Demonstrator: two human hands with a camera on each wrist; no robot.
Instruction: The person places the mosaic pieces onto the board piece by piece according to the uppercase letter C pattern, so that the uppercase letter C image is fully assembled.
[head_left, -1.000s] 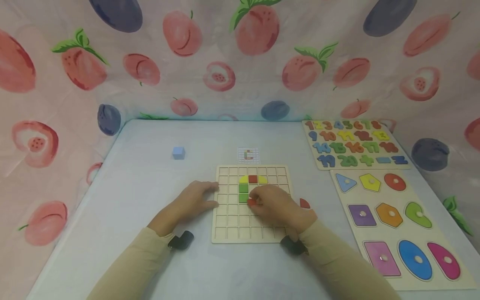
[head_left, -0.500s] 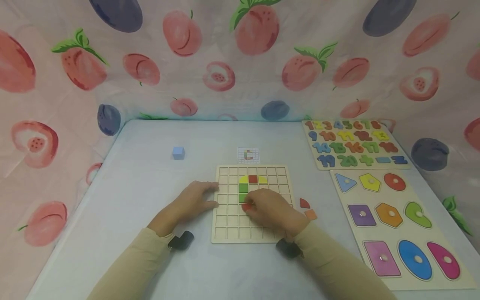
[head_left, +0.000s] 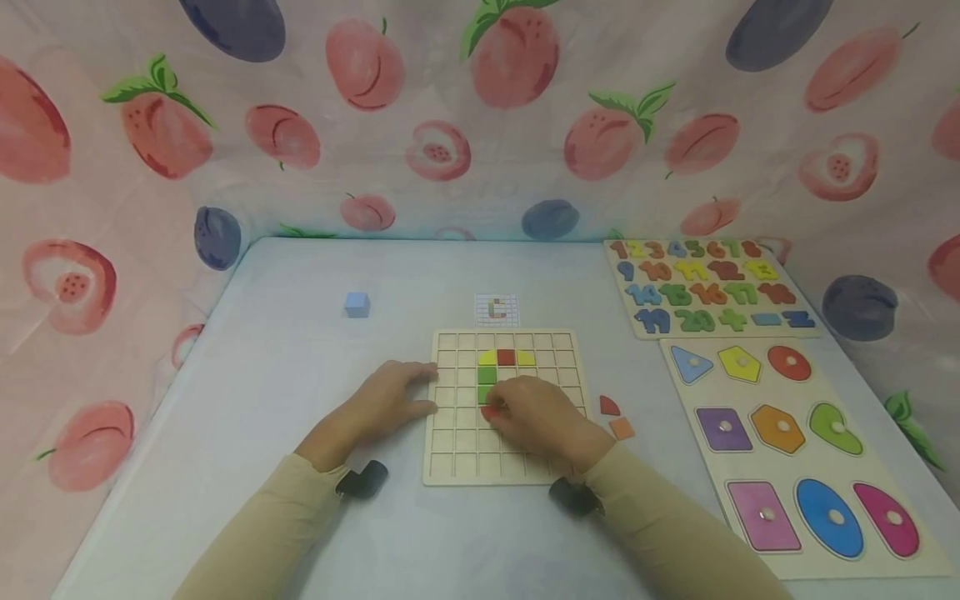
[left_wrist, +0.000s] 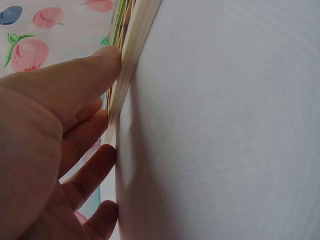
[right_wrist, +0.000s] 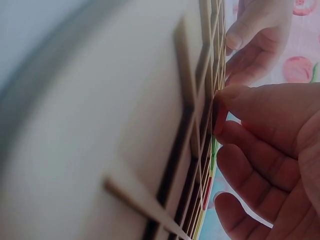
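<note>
My right hand (head_left: 536, 417) pinches a small red tile (right_wrist: 220, 116) between thumb and finger, at a cell of the wooden grid board (head_left: 453, 462). That cell lies just below two green tiles (head_left: 487, 375), and the hand partly covers the red tile's outline. Along the top of the same pattern sit a yellow tile (head_left: 487, 358), a red square tile (head_left: 506, 357) and another yellow tile (head_left: 526, 358). My left hand (head_left: 382, 404) rests at the board's left edge, thumb and fingertips touching its side, fingers loosely extended.
Right of the board lie a red quarter-round tile (head_left: 609, 406) and an orange square tile (head_left: 622, 428). A pattern card (head_left: 497, 310) is behind the board, a blue cube (head_left: 357, 306) to the left. A number board (head_left: 712, 283) and a shape board (head_left: 720, 467) occupy the right side.
With the red tile, my right hand has shifted slightly left and toward me, from beside the lower green tile to below it. The orange tile has come into sight. My left hand stays put.
</note>
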